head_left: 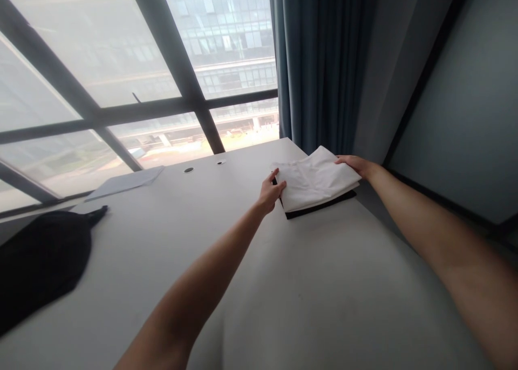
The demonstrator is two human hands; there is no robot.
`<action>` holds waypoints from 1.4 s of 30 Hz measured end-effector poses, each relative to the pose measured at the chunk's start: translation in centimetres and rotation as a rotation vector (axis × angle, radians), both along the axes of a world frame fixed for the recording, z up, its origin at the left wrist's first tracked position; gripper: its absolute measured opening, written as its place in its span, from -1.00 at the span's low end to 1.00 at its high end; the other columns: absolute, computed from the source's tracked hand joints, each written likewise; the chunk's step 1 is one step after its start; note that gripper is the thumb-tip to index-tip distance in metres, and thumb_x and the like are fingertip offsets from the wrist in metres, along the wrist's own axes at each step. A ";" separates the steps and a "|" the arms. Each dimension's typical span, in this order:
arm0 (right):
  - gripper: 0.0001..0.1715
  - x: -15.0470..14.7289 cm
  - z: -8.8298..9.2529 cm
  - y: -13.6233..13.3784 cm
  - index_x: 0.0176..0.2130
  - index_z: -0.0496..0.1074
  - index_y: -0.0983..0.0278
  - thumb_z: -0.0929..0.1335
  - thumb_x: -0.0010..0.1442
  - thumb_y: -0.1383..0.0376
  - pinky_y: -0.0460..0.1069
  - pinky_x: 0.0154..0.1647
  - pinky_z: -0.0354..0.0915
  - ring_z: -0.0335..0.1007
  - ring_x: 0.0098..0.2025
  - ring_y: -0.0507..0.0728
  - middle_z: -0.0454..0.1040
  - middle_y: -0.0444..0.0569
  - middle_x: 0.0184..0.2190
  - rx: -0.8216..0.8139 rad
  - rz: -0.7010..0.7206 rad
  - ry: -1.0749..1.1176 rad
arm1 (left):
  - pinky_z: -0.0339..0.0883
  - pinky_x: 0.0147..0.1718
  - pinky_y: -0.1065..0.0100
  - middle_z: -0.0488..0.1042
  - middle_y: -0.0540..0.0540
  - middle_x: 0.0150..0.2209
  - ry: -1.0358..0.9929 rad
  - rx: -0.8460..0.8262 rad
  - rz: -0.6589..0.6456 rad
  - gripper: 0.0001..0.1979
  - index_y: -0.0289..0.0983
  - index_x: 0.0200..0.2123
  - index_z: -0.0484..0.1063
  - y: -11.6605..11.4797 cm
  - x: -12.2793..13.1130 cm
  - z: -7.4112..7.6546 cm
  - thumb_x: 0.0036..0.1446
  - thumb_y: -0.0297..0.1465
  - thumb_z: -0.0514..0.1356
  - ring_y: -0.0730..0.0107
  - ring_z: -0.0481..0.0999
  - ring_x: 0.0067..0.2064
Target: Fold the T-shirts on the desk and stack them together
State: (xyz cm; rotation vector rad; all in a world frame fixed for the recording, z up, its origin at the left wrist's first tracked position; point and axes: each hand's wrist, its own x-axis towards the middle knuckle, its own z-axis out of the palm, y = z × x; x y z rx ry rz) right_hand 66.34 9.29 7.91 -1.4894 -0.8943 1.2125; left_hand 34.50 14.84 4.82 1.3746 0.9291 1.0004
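Left hand pinching left edge of white cloth; right hand on its right corner, grip unclear. Cloth folded, atop black cloth, table far corner, near curtain

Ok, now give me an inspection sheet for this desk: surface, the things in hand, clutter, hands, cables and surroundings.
Surface: pale table, smooth, with two round holes near the window side.
Things in hand: white folded cloth at the far right corner, lying on a black folded cloth that shows along its near edge.
Clutter: black garment spread at the left edge; flat pale sheet by the window.
Hands: left hand pinches the white cloth's left edge; right hand lies flat on its far right corner.
Cables: nothing seen.
Surroundings: large window with dark bars, blue curtain, grey wall on the right.
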 end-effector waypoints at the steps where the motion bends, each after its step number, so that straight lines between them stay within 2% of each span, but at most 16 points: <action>1: -0.59 0.2 -0.2 0.0 0.08 0.42 0.34 0.31 0.23 0.41 -0.07 -0.41 0.40 0.48 -0.43 0.08 0.61 0.03 -0.25 0.006 0.007 0.009 | 0.47 -0.36 0.47 0.33 -0.28 0.28 -0.009 -0.012 -0.003 -0.24 -0.22 0.38 0.20 -0.1 0.1 0.0 0.12 -0.52 0.30 0.42 0.56 -0.22; 7: -0.63 0.5 -1.2 0.2 0.03 0.45 0.35 0.35 0.21 0.43 -0.05 -0.37 0.43 0.50 -0.42 0.09 0.61 0.04 -0.26 0.004 -0.061 -0.008 | 0.49 -0.36 0.47 0.27 -0.28 0.32 -0.015 -0.018 0.014 -0.25 -0.24 0.38 0.21 0.1 0.2 -1.0 0.12 -0.55 0.29 0.44 0.56 -0.22; 13: -0.55 0.5 -3.0 0.8 0.02 0.49 0.37 0.48 0.10 0.43 -0.03 -0.36 0.47 0.52 -0.40 0.11 0.62 0.07 -0.31 -0.047 -0.146 -0.136 | 0.52 -0.29 0.40 0.48 -0.26 0.13 0.053 -0.096 0.025 -0.17 -0.23 0.40 0.16 -0.4 -0.2 -2.1 0.09 -0.50 0.37 0.35 0.59 -0.18; 18: -0.50 0.4 -3.4 1.4 -0.03 0.52 0.41 0.56 0.00 0.42 -0.09 -0.42 0.41 0.47 -0.46 0.05 0.59 -0.01 -0.39 -0.073 -0.269 -0.317 | 0.47 -0.35 0.47 0.42 -0.22 0.16 0.138 -0.097 0.017 -0.24 -0.21 0.37 0.21 -0.1 -0.3 -1.2 0.13 -0.51 0.34 0.46 0.54 -0.23; 22: -0.71 -0.1 -3.1 2.4 -0.24 0.57 0.45 0.56 0.01 0.36 -0.01 -0.45 0.41 0.47 -0.49 0.13 0.56 0.02 -0.48 -0.123 -0.302 -0.364 | 0.44 -0.39 0.50 0.46 -0.17 0.02 0.287 -0.097 -0.002 -0.33 -0.13 0.35 0.26 1.2 -0.3 0.0 0.19 -0.39 0.30 0.53 0.48 -0.33; 25: -0.76 -0.5 -2.8 2.9 -0.30 0.57 0.47 0.56 -0.01 0.39 0.03 -0.43 0.43 0.48 -0.49 0.16 0.55 0.05 -0.50 -0.122 -0.318 -0.395 | 0.45 -0.42 0.44 0.50 -0.17 -0.12 0.352 -0.096 -0.051 -0.35 -0.20 0.35 0.26 1.9 0.1 0.8 0.19 -0.42 0.26 0.51 0.44 -0.40; 27: -0.68 -0.5 -2.6 3.1 -0.21 0.58 0.44 0.55 -0.03 0.44 0.00 -0.39 0.43 0.47 -0.47 0.12 0.56 0.02 -0.47 -0.075 -0.331 -0.414 | 0.45 -0.41 0.42 0.51 -0.19 -0.11 0.351 -0.077 -0.052 -0.31 -0.23 0.37 0.24 2.0 0.3 1.2 0.17 -0.47 0.25 0.48 0.45 -0.38; 31: -0.49 -0.3 -2.6 3.2 -0.02 0.54 0.38 0.52 -0.01 0.48 -0.06 -0.31 0.42 0.47 -0.41 0.05 0.61 0.02 -0.33 0.039 -0.345 -0.449 | 0.46 -0.37 0.41 0.51 -0.20 -0.01 0.306 0.014 -0.051 -0.27 -0.17 0.39 0.19 1.8 0.6 1.3 0.17 -0.49 0.25 0.45 0.49 -0.34; 36: -0.53 -0.3 -4.1 3.4 -0.06 0.55 0.40 0.52 -0.03 0.44 -0.02 -0.22 0.44 0.50 -0.35 0.09 0.61 0.05 -0.28 0.063 -0.375 -0.554 | 0.48 -0.37 0.39 0.54 -0.22 -0.05 0.366 -0.053 -0.039 -0.30 -0.22 0.40 0.17 2.1 0.2 0.2 0.21 -0.52 0.21 0.43 0.51 -0.32; 39: -0.58 -0.2 -4.9 3.5 -0.09 0.56 0.40 0.50 -0.02 0.41 0.07 -0.03 0.41 0.52 -0.17 0.20 0.60 0.12 -0.19 0.057 -0.394 -0.644 | 0.52 -0.29 0.33 0.52 -0.24 0.00 0.457 -0.021 -0.063 -0.30 -0.23 0.42 0.12 2.1 -0.1 0.1 0.24 -0.50 0.17 0.36 0.56 -0.24; 42: -0.54 -0.9 -4.9 4.0 0.04 0.52 0.38 0.42 0.14 0.30 0.16 0.22 0.26 0.41 0.10 0.30 0.53 0.22 0.03 0.163 -0.405 -0.920 | 0.50 -0.05 0.16 0.32 -0.33 0.25 0.726 0.208 0.010 -0.32 -0.24 0.41 0.15 1.8 0.4 1.1 0.24 -0.41 0.19 0.11 0.55 0.00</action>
